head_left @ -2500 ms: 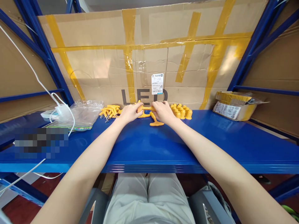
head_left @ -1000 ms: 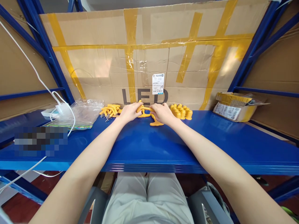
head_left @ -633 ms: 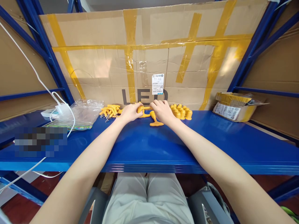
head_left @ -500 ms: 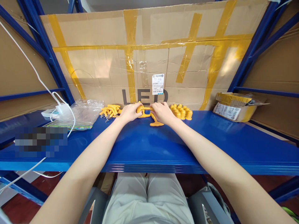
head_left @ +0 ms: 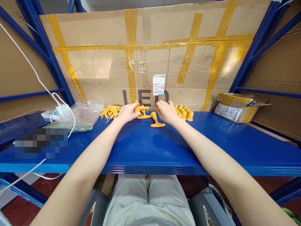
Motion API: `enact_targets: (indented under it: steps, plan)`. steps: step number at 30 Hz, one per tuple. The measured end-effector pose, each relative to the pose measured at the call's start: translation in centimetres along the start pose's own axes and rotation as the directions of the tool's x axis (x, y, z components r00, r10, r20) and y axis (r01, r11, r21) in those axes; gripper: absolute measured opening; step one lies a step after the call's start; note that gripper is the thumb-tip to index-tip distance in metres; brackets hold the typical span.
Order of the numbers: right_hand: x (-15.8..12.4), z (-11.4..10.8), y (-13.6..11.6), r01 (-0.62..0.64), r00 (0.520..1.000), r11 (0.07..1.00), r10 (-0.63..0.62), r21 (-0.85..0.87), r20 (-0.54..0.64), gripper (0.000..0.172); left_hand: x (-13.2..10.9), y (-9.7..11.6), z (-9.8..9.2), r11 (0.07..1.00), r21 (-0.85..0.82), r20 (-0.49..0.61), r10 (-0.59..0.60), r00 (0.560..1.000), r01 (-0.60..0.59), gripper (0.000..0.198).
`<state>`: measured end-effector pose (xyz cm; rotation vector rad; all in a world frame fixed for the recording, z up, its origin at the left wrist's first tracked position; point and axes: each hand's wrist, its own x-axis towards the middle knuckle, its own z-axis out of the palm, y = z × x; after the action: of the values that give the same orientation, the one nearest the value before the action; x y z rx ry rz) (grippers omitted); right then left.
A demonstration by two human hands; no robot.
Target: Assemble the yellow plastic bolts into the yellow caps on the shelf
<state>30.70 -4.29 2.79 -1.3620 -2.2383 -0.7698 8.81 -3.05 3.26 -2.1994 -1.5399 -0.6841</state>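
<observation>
My left hand [head_left: 128,112] is closed on a yellow plastic handle [head_left: 143,108] whose narrow shaft points right. A thin, twisted metal piece [head_left: 152,108] spans the gap to my right hand [head_left: 165,111]. That hand is pinched around a small yellow part, mostly hidden by the fingers. Just below the hands, a yellow T-shaped piece [head_left: 156,121] lies on the blue shelf. Another yellow T-shaped piece [head_left: 144,116] rests behind it, close to my left fingers.
Left of my hands lies a pile of yellow sticks with metal curls [head_left: 110,111]; several yellow caps [head_left: 185,113] stand to the right. A clear plastic bag [head_left: 86,113] and white cable [head_left: 74,117] are at left, an opened carton [head_left: 236,108] at right. Cardboard [head_left: 103,72] walls the back.
My hands have moved apart slightly, the right one to the right. The twisted metal now shows between them, where yellow plastic showed before. More of the front T-shaped piece is uncovered.
</observation>
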Motion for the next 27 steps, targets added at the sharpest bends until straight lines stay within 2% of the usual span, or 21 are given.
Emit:
enact_targets:
  steps: [4,9,14,16,17,18,20,22,24,26,27]
  plan:
    - [-0.1,-0.1,0.6,-0.029,1.0,0.999,0.028,0.043,0.013,0.023,0.0,-0.9,-0.4,0.989,0.08,-0.016,-0.123,0.992,0.124,0.035]
    - [-0.1,-0.5,0.6,-0.078,0.997,0.994,0.077,0.075,0.017,0.022,0.1,-2.1,-0.8,0.955,0.122,-0.079,-0.261,0.962,0.269,0.036]
    - [0.2,-2.4,1.8,-0.258,0.966,0.966,0.258,0.029,-0.002,0.022,0.1,-3.4,-0.8,0.921,0.104,-0.133,-0.361,0.923,0.376,0.04]
    - [0.3,-3.5,3.1,-0.372,0.927,0.928,0.371,0.011,0.054,0.023,0.0,-3.9,-0.7,0.905,0.085,-0.157,-0.401,0.903,0.417,0.041]
    - [0.2,-4.0,3.8,-0.428,0.898,0.904,0.424,0.003,0.12,0.023,-0.1,-4.2,-0.6,0.9,0.072,-0.165,-0.415,0.895,0.431,0.042]
    - [0.1,-4.3,4.6,-0.481,0.856,0.877,0.472,-0.012,0.213,0.023,-0.2,-4.6,-0.5,0.896,0.057,-0.171,-0.425,0.889,0.44,0.042]
    - [-0.2,-4.6,6.2,-0.56,0.739,0.824,0.544,-0.085,0.397,0.024,-0.3,-5.3,-0.1,0.894,0.026,-0.174,-0.436,0.883,0.446,0.042]
    - [-0.6,-4.1,7.6,-0.595,0.629,0.788,0.58,-0.161,0.518,0.029,-0.5,-6.1,0.3,0.893,-0.003,-0.178,-0.443,0.879,0.45,0.042]
    - [-1.1,-3.2,8.8,-0.617,0.564,0.766,0.59,-0.18,0.578,0.033,-0.6,-6.8,0.7,0.895,-0.023,-0.184,-0.442,0.878,0.446,0.044]
    - [-1.5,-2.1,9.6,-0.632,0.545,0.755,0.592,-0.174,0.594,0.037,-0.8,-7.5,1.1,0.9,-0.028,-0.167,-0.434,0.885,0.435,0.045]
    - [-1.6,-1.6,9.9,-0.633,0.572,0.759,0.59,-0.152,0.57,0.038,-0.8,-7.8,1.3,0.899,-0.024,-0.152,-0.436,0.887,0.438,0.046]
